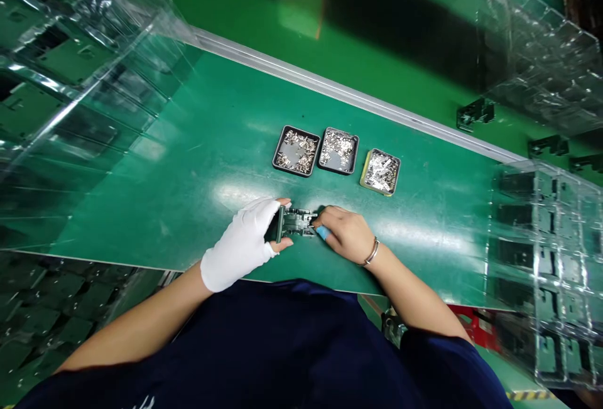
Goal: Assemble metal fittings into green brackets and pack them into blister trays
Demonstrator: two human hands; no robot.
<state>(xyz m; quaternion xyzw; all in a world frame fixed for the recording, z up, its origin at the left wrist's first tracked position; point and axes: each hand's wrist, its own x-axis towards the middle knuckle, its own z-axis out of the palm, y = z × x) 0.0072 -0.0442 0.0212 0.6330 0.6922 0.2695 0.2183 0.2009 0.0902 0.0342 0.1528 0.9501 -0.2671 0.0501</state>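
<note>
A small dark green part with metal pieces on it lies between my hands, low in the middle of the view. My left hand, in a white glove with bare fingertips, grips its left end between thumb and fingers. The fingers of my right hand are pinched together at the part's right end, with blue tape round one of them. Whatever sits in that pinch is too small to make out. Beyond the part are two black trays of small metal pieces and a yellowish tray of silvery pieces.
Clear plastic trays with green parts are stacked at the left and at the right. A metal rail crosses behind the green table. More dark green parts sit beyond it, near a clear tray.
</note>
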